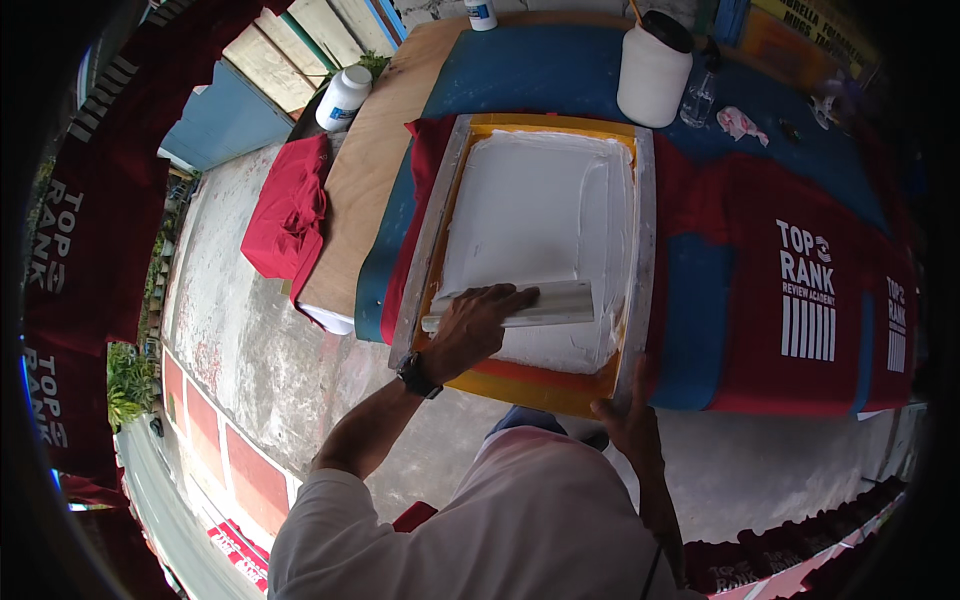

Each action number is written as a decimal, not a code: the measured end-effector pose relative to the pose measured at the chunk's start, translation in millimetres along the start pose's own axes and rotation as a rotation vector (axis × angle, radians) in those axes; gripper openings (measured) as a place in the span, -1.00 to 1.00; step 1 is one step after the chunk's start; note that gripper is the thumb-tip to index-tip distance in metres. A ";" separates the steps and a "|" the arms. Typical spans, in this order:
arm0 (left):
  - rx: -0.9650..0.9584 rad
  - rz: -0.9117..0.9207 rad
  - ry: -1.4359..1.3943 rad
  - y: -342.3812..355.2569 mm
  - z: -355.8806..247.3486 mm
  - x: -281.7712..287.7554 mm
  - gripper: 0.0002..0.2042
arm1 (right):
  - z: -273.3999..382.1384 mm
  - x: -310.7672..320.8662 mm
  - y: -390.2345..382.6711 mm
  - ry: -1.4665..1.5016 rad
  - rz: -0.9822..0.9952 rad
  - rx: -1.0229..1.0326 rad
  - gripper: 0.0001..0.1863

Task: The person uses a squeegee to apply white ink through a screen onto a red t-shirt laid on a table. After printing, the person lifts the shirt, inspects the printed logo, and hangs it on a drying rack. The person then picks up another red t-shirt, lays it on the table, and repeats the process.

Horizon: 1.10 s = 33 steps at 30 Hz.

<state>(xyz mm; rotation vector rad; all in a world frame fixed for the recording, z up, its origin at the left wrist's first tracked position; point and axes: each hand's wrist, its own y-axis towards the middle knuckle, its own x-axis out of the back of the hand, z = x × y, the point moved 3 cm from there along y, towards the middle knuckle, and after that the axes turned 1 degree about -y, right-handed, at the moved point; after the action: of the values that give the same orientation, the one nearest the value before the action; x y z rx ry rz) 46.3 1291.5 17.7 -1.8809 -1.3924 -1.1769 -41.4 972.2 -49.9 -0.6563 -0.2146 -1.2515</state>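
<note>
My left hand [472, 325], with a dark watch at its wrist, is closed round a pale squeegee [560, 303]. The squeegee lies crosswise over the lower half of a screen printing frame [646, 200]. Thick white ink [530, 205] covers most of the mesh, with ridges along the right and upper edges. Orange-yellow borders show inside the metal frame. At the frame's near right corner, my right hand [630, 412] grips the edge, thumb and fingers on either side. Beneath the frame lies a red shirt [425, 180], its printed area hidden.
Printed red shirts [745, 300] lie right of the frame on the blue-topped table [560, 65]. A white tub [655, 75], spray bottle [700, 98] and crumpled cloth [740, 124] stand behind. Red cloth [290, 205] hangs off the left edge, near a white jar [344, 98].
</note>
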 end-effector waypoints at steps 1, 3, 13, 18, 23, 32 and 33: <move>-0.027 -0.001 0.032 20.6 9.1 2.6 -0.33 | -0.5 0.2 -0.7 0.001 0.013 -0.032 0.20; -0.174 -0.113 0.078 68.8 31.6 9.8 -0.34 | 0.5 0.8 -0.1 0.054 0.021 -0.037 0.18; -0.285 -0.005 0.362 292.2 146.4 -6.8 -0.29 | 4.8 0.8 2.1 -0.021 -0.013 -0.027 0.20; -0.312 0.010 0.354 301.2 155.6 -23.7 -0.26 | 3.9 -0.1 2.4 -0.052 0.015 -0.052 0.23; -0.277 0.046 0.289 258.1 135.9 -21.3 -0.36 | 4.9 -0.3 2.9 -0.022 -0.006 0.034 0.21; -0.236 -0.026 0.149 69.7 58.6 -21.8 -0.31 | -3.5 -4.5 3.5 -0.011 -0.016 0.076 0.20; -0.179 0.024 0.103 48.8 48.9 -24.3 -0.31 | -4.1 -4.5 3.0 -0.008 -0.016 0.077 0.20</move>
<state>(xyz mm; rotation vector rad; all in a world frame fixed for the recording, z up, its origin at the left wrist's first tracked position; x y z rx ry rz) 106.2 1302.4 -23.1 -1.9207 -1.2414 -1.4061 -40.9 974.0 -56.5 -0.5939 -0.2735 -1.2496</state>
